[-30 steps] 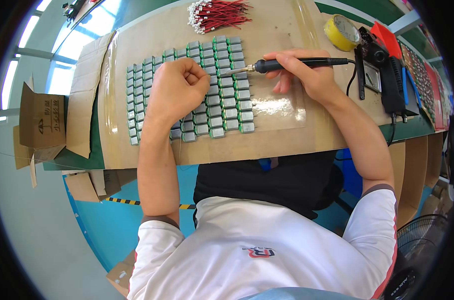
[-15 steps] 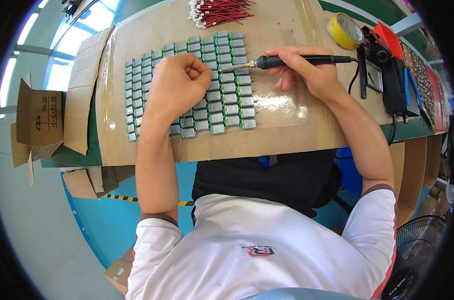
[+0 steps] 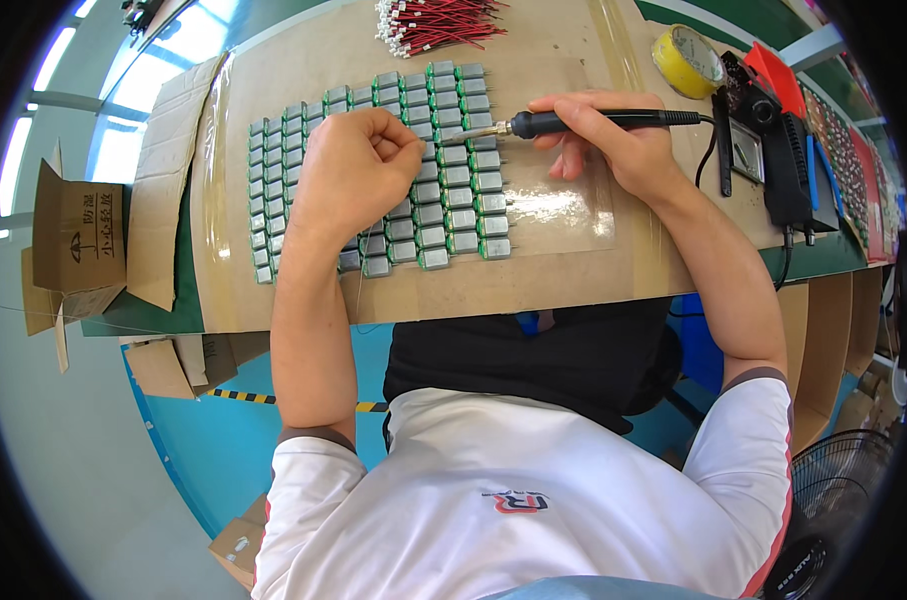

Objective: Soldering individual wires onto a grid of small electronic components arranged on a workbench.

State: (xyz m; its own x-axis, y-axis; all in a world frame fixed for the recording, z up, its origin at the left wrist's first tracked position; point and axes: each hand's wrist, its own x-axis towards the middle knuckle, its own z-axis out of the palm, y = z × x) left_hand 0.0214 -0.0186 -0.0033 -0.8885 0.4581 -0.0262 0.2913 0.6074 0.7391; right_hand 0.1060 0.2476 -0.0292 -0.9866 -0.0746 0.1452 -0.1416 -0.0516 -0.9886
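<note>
My right hand (image 3: 613, 140) grips a black-handled soldering iron (image 3: 543, 123) like a pen. Its metal tip points left, in among rows of small grey metal blocks with green edges (image 3: 460, 197), which look like little motors on circuit boards. Over the middle of these rows my left hand (image 3: 358, 165) is closed in a pinch, close to the iron's tip. A thin strand of solder wire (image 3: 361, 275) trails from beneath that hand toward the table's front edge; the end between the fingers is hidden.
Red leads with white connectors (image 3: 438, 25) lie at the back. On the right are a yellow tape roll (image 3: 688, 62), a black soldering station (image 3: 798, 170) and the iron's cable. Cardboard (image 3: 168, 180) and a carton (image 3: 78, 235) stand at the left; a fan (image 3: 838, 480) is lower right.
</note>
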